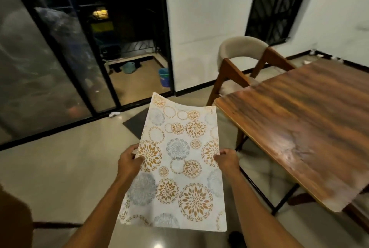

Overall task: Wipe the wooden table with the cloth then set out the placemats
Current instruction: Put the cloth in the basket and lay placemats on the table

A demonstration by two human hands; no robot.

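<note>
A white placemat (177,160) printed with orange and grey flower circles hangs in the air in front of me, above the floor and left of the table. My left hand (128,161) pinches its left edge. On the opposite edge my right hand (226,159) grips it. The far end of the placemat curls upward. The wooden table (299,128) stands to the right, its dark glossy top bare in the part I see. No cloth is in view.
A beige chair (237,62) with wooden arms sits at the table's far left corner. Glass sliding doors (50,72) fill the left, open onto a dark balcony with a blue bucket (164,77). A dark doormat (137,122) lies on the tiled floor.
</note>
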